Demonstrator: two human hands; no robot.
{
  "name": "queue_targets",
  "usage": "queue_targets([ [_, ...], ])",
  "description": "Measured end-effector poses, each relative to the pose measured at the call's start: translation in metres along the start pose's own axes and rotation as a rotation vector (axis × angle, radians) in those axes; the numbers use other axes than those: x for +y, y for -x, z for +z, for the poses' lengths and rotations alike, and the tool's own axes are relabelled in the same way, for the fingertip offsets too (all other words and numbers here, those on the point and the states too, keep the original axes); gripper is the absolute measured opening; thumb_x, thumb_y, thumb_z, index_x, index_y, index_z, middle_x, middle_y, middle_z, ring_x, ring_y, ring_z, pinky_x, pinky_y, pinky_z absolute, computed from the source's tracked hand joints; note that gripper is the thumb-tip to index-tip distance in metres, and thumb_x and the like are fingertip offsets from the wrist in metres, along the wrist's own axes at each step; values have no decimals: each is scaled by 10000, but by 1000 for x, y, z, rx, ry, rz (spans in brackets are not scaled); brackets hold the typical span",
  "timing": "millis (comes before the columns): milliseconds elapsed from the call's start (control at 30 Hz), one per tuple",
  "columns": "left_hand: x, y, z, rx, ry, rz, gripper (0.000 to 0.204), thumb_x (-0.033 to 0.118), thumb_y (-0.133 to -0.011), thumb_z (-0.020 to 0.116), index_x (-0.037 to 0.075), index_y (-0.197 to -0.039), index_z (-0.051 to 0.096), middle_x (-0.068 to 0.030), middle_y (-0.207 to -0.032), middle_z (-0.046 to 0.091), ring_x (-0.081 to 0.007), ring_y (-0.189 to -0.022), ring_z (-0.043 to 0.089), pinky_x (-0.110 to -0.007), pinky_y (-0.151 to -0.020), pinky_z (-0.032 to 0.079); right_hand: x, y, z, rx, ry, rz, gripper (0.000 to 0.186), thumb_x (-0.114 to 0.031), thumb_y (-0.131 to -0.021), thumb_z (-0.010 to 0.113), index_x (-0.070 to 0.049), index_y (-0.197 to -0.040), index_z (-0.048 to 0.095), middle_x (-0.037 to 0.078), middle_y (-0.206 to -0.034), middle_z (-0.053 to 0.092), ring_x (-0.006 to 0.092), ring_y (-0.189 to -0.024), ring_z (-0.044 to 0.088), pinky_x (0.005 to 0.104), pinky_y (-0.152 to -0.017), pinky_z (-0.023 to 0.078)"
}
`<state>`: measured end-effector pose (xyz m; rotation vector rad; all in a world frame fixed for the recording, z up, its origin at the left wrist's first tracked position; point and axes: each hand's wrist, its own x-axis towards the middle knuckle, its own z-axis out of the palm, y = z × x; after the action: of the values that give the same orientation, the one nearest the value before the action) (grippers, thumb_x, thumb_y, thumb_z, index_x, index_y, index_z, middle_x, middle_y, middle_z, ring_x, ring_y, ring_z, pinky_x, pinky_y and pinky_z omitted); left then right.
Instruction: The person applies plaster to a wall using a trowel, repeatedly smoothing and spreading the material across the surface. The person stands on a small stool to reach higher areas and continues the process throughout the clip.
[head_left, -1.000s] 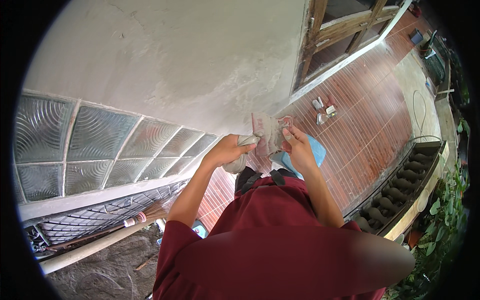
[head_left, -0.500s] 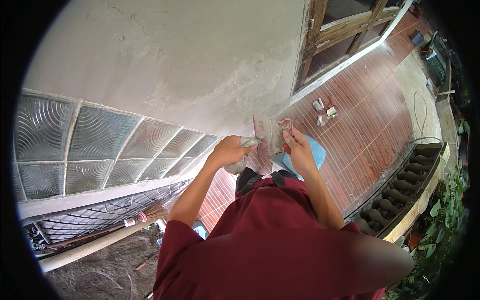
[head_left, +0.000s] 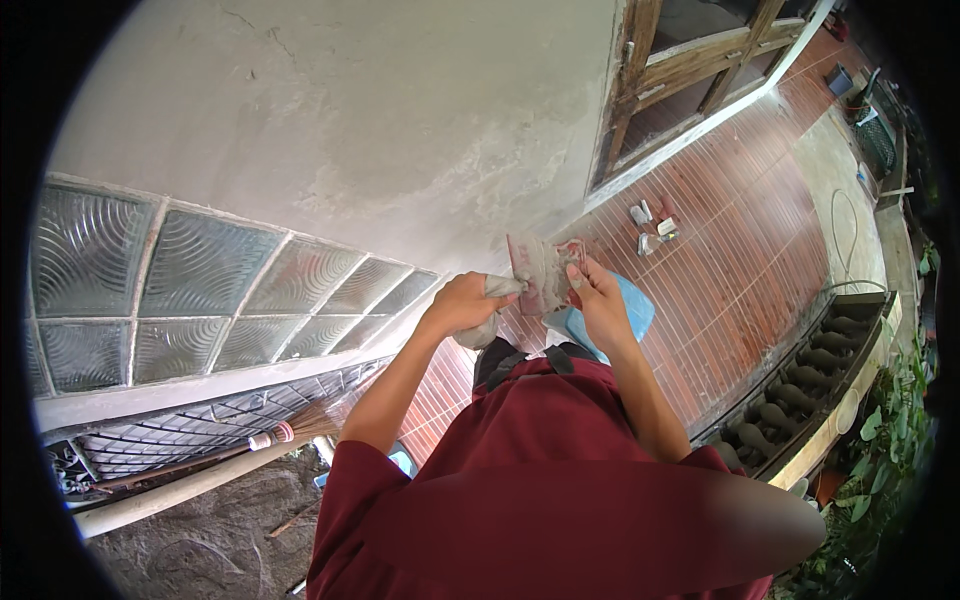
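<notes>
In front of my waist, my left hand (head_left: pixel 460 303) is closed round a bunched grey rag (head_left: pixel 482 334), part of which hangs below the fingers. The rag's upper fold touches or nearly touches the left side of a flat reddish scraper (head_left: pixel 537 273) smeared with grey paste. My right hand (head_left: pixel 604 312) pinches that scraper at its right end, thumb on top. Partly hidden behind my right hand and wrist is a light blue plastic container (head_left: pixel 634 312).
A grey plastered wall (head_left: pixel 400 130) rises ahead, with glass blocks (head_left: pixel 205 265) at left. Small items (head_left: pixel 654 228) lie on the red tiled floor (head_left: pixel 735 240). A baluster railing (head_left: pixel 790 395) runs along the right; a broom (head_left: pixel 285 434) lies lower left.
Both hands keep their holds on the rag and the scraper. The rag and left hand have shifted very slightly; the whole view has moved a little.
</notes>
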<state>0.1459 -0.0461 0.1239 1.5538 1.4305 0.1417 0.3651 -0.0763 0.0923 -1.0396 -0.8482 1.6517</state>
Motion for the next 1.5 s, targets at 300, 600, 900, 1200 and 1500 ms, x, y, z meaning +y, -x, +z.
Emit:
queue_targets([
  [300, -8, -3, -4, -42, -110, -178, 354, 406, -790, 670, 82, -928, 698, -142, -826, 683, -299, -780, 646, -373, -706, 473, 16, -7, -11, 95, -101, 47, 258, -209, -978, 495, -33, -1149, 574, 12, -997, 634, 77, -791, 582, 248, -717, 477],
  [600, 0, 0, 4, -95, -158, -103, 334, 448, -780, 666, 154, -930, 709, -123, -842, 688, -291, -805, 651, -390, -713, 468, 15, -7, -19, 76, -182, 59, 253, -204, -972, 512, -50, -1162, 576, -52, -866, 598, 25, -636, 471, 214, -629, 410],
  [900, -8, -2, 5, -54, -233, -121, 322, 413, -769, 682, 117, -894, 706, -144, -811, 682, -306, -799, 653, -394, -688, 470, 7, -4, -8, 128, -197, 79, 221, -228, -964, 535, -86, -1113, 615, -85, -868, 570, 8, -679, 406, 173, -611, 343],
  [1200, 11, 4, -22, -41, -108, -56, 270, 266, -800, 694, 40, -948, 699, -66, -741, 653, -157, -661, 555, -315, -651, 440, 7, -3, -13, 105, -148, 77, 232, -206, -976, 509, -67, -1142, 593, -77, -860, 563, 8, -672, 408, 163, -593, 340],
  [1500, 13, 5, -6, -144, -247, -88, 242, 309, -799, 676, 131, -956, 723, -71, -754, 669, -198, -684, 594, -324, -668, 455, 2, -4, -8, 115, -234, 65, 234, -216, -975, 512, -66, -1135, 594, -73, -830, 561, 19, -626, 407, 188, -587, 348],
])
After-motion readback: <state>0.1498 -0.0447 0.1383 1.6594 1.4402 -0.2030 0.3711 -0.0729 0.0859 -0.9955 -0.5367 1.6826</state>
